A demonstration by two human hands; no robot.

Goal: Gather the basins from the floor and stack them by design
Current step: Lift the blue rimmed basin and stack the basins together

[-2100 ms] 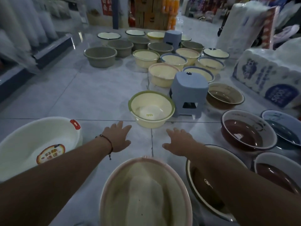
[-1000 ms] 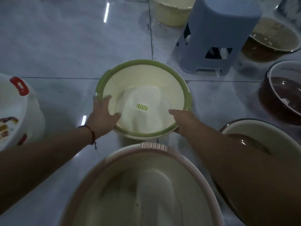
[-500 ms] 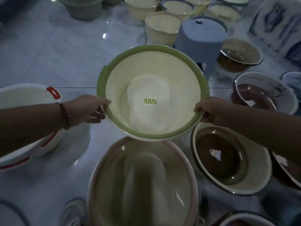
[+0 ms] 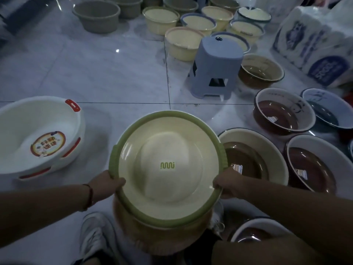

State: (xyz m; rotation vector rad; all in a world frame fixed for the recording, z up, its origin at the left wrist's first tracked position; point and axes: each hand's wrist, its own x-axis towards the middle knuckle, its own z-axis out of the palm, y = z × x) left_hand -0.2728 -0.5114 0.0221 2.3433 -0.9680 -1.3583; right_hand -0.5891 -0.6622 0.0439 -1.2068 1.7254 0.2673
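Observation:
A cream basin with a green rim [image 4: 168, 142] and a small green wave logo sits low in the middle of the view, over a pink-rimmed basin [image 4: 162, 243] whose edge shows beneath it. My left hand [image 4: 106, 185] grips the green rim at its left side. My right hand [image 4: 227, 183] grips the rim at its right side. Whether the green-rimmed basin rests fully inside the pink one I cannot tell.
A white basin with red handles [image 4: 38, 134] stands at the left. Brown-lined basins [image 4: 254, 157] crowd the right. A blue plastic stool [image 4: 215, 64] stands ahead, with several cream and grey basins [image 4: 183, 43] behind it. Wrapped packs [image 4: 315, 41] lie at the far right. A shoe [image 4: 95, 236] shows below.
The green-rimmed basin, lifted from the floor by both hands, has come toward me and down over the pink-rimmed basin.

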